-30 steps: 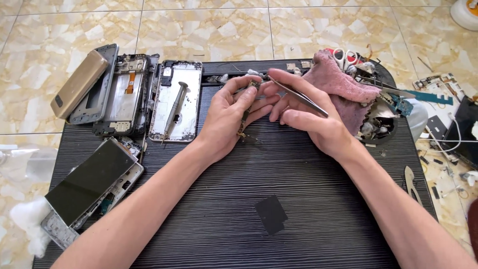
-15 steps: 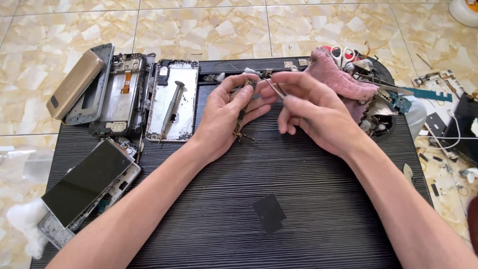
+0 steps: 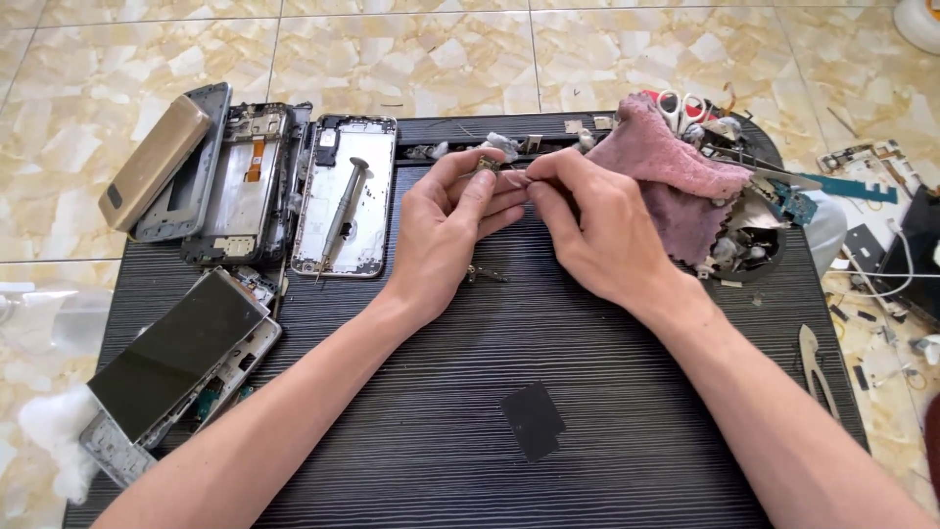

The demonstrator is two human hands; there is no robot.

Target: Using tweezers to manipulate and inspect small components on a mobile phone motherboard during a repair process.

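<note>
Pinching a tiny metal part [image 3: 487, 165] between both hands' fingertips, left hand [image 3: 446, 230] and right hand [image 3: 597, 230], you're working at twelve o'clock; steady wrists on the mat [image 3: 627, 451].

A matt, ribbed black mat [image 3: 587, 392] carries bare-metal phone frames [image 3: 345, 196] at ten o'clock, a glossy dark screen [image 3: 176, 353] at eight, and nubbly pink cloth [image 3: 676, 181] at two.
</note>
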